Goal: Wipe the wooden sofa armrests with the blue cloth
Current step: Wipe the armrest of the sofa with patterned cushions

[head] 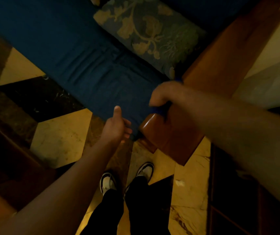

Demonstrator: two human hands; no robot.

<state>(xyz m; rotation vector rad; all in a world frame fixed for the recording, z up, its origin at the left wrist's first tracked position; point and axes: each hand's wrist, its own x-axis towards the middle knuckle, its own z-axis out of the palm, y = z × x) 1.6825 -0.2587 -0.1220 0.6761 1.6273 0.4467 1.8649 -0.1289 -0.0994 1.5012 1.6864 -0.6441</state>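
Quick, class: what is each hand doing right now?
Left hand: open, thumb up, holding nothing.
Right hand: closed on the blue cloth, pressed on the brown wooden sofa armrest.

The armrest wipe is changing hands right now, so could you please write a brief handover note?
Right hand: pressing the blue cloth onto the wooden armrest, near its front end.
Left hand: open and empty, thumb up, beside the armrest's front corner over the blue seat cushion.
Done: cannot tell how much has been wiped.
Left: finish this armrest, then the other, which is out of view.
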